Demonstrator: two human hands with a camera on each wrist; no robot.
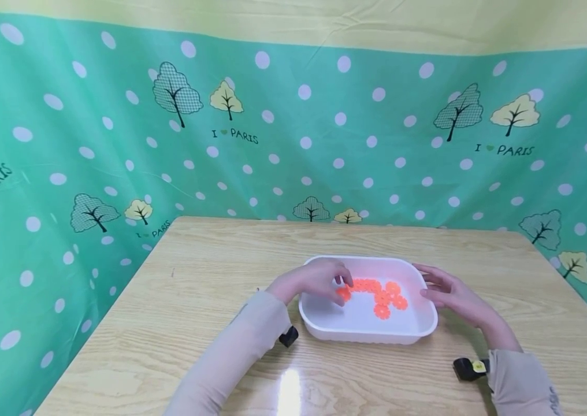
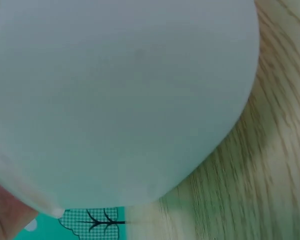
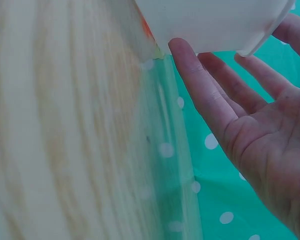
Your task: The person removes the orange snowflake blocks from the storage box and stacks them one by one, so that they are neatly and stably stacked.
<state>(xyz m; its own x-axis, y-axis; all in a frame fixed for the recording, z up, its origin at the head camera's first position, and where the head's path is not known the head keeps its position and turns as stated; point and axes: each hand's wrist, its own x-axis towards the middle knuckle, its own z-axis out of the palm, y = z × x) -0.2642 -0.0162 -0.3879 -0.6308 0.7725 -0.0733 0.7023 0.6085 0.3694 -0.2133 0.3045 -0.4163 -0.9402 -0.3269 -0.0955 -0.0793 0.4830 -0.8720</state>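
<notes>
Pinches an orange piece (image 1: 344, 294) between the thumb and curled fingers of the left hand (image 1: 321, 279), down inside the left part of the white tub (image 1: 366, 335). Cannot tell the exact contact at the fingertips, partly hidden from the head view. Crosses the tub's left rim with that hand, palm down. Grips the tub's right end with the right hand (image 1: 454, 297), with the thumb over the rim and the fingers spread along the outer wall. Has the other orange pieces (image 1: 382, 298) within the tub, just right of the left hand: several in a close row, leading to a cluster of round, notched ones toward the right half. Cannot tell linked from merely touching in that row. Wears pale sleeves (image 1: 246, 335) and a black device on each wrist, the left one (image 1: 288, 336) near the tub's front left corner, the right one (image 1: 467, 369) with a yellow label. Works over a pale wood-grain table (image 1: 210, 277), facing a green cloth (image 1: 298, 118) printed with white dots, trees and "I PARIS" lettering, topped by a yellow band.
</notes>
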